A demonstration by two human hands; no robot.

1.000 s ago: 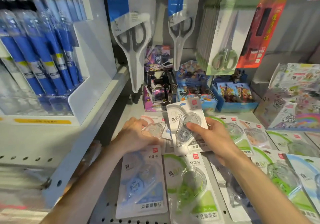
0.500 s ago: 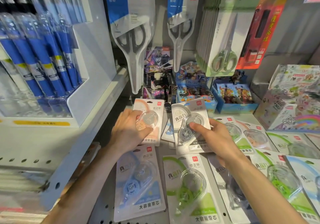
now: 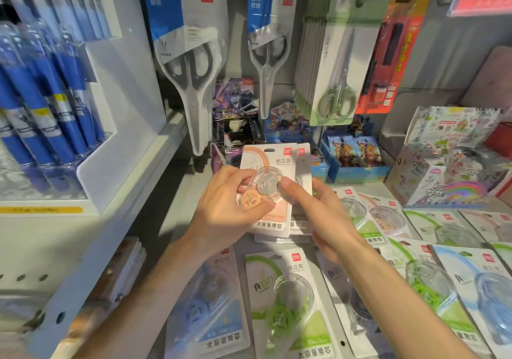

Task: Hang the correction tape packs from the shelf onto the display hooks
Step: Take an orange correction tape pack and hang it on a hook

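Shop shelving fills the head view, with a grey perforated shelf [image 3: 163, 250] as the landmark. Raised above its middle, the left hand [image 3: 224, 214] grips an orange correction tape pack [image 3: 267, 189] by its blister, thumb across the front. The right hand [image 3: 318, 214] pinches a second pack [image 3: 303, 181] tucked just behind the orange one (mostly hidden). More packs lie flat on the shelf: a green pack [image 3: 288, 303] and a blue pack [image 3: 207, 308] nearest. Scissors [image 3: 191, 81] hang above the shelf's back edge.

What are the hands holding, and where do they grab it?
Both hold stacked correction tape packs. The left hand grips the orange pack at its clear bubble; the right hand holds the stack's right side.
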